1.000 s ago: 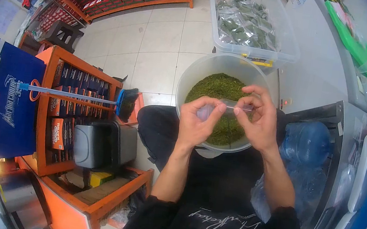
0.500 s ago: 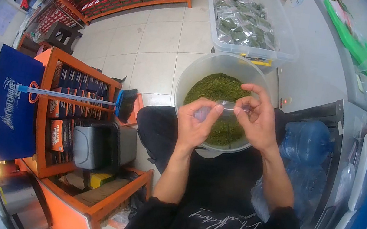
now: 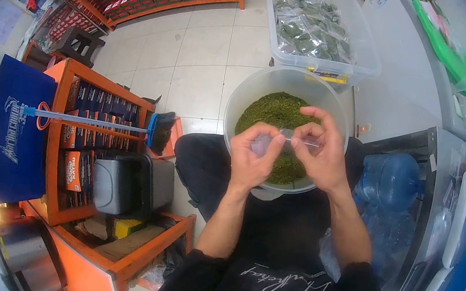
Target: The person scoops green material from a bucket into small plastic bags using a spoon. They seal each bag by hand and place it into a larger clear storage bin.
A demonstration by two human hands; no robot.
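Note:
Over a round translucent tub of green shredded material, both hands pinch a small clear plastic bag. My left hand holds its left side between thumb and index finger, with part of the plastic showing inside the curled fingers. At the right side, my right hand grips the edge with thumb and fingertips. The thumbs are close together. Whether the bag holds anything is too small to tell.
Ahead stands a clear bin of filled bags. Left are an orange shelf, a grey bin, a broom and a blue cooler box. Large blue water bottles are at the right.
My hands have drawn slightly closer together on the bag, the left one shifting a little to the right. The right index fingertip has moved slightly left.

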